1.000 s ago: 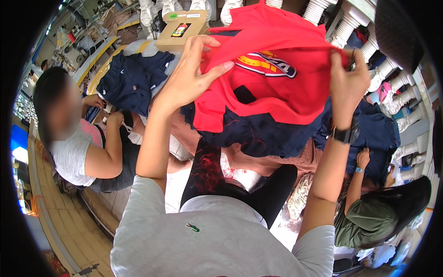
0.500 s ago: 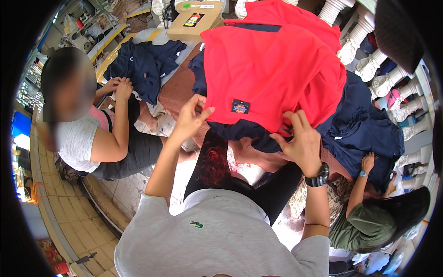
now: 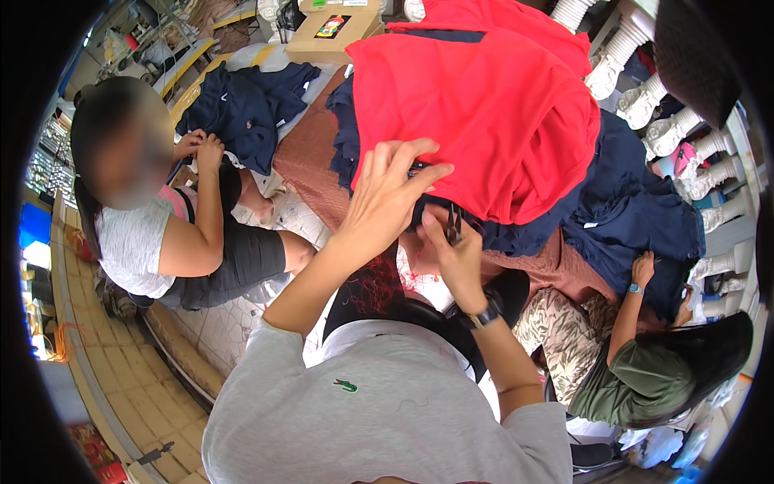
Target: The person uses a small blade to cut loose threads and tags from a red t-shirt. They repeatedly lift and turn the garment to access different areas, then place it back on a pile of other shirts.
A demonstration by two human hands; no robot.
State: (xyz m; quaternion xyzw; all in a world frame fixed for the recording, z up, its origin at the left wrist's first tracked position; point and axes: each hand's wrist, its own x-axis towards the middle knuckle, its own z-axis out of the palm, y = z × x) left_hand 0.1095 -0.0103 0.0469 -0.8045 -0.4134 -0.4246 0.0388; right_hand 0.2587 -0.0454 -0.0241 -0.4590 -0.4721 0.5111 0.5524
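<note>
Busy workroom, tiled floor [image 3: 218, 343], brown cloth over the desk [image 3: 310, 157]. Nearest: wearer's grey shirt [image 3: 395, 411] with a small green emblem, then dark trousers [image 3: 371, 297] with red thread scraps on the lap. Right hand [image 3: 459, 262], watch [image 3: 484, 315] on the wrist: fingers closed around dark pointed snips [image 3: 455, 224], tips up, just at the near edge of the red garment [image 3: 468, 113]. Left hand [image 3: 385, 189] over that garment's near left edge, thumb and index a little apart; can't tell if the fingers pinch fabric, dark label partly hidden there. Red garment lies spread on the desk, on top of navy garments [image 3: 520, 238] that stick out at its left and near sides. More navy garments [image 3: 637, 194] to the right, where a co-worker in green [image 3: 653, 379] has a hand on them. Left: co-worker in grey [image 3: 137, 242], hands together near another navy garment [image 3: 246, 113]. Farther back: cardboard box [image 3: 334, 39] left of the red garment, white ribbed tubes [image 3: 619, 56] along the far right, partly cut off.
</note>
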